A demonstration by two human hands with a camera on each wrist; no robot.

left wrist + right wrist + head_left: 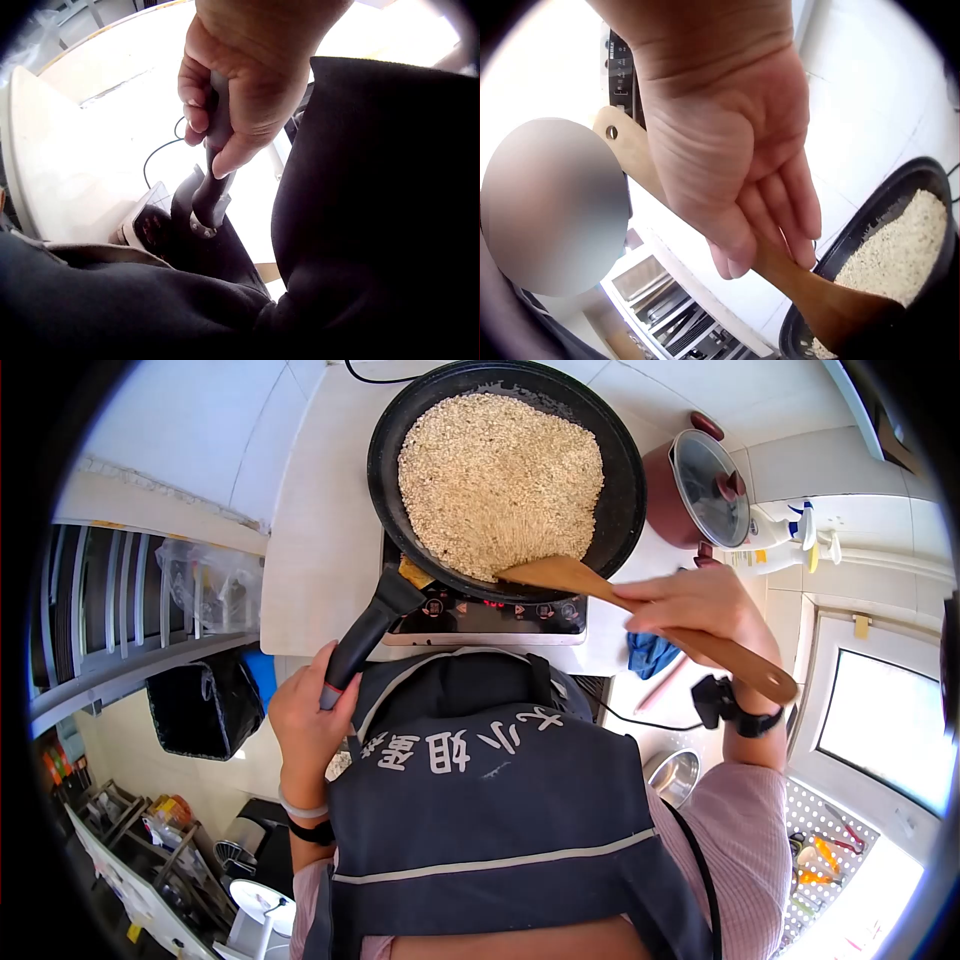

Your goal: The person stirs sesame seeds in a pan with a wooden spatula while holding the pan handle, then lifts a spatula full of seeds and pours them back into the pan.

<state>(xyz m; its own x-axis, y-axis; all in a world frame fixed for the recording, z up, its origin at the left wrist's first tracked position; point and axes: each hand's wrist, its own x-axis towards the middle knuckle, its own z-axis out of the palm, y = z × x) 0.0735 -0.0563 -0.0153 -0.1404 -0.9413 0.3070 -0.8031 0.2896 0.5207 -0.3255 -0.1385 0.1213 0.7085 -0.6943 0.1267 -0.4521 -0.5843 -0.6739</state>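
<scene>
A black pan (pixel 385 480) full of pale grains (pixel 500 480) sits on an induction cooker (pixel 500 622) with a lit red display. The left hand (pixel 308 710) grips the pan's black handle (pixel 362 635); the left wrist view shows the hand (pixel 247 90) with fingers wrapped round it. In the right hand (pixel 700 610) is a wooden spatula (pixel 740 660), its blade touching the grains at the pan's near edge. Seen in the right wrist view, the right hand (pixel 727 150) holds the spatula (pixel 795 281) between thumb and fingers, blade low in the pan.
A dark red lidded pot (pixel 672 495) stands right of the pan, with spray bottles (pixel 790 530) beyond it. A blue cloth (pixel 652 655) and a metal bowl (pixel 674 775) are near the right arm. At the left are a black bin (pixel 200 705) and a dish rack (pixel 100 600).
</scene>
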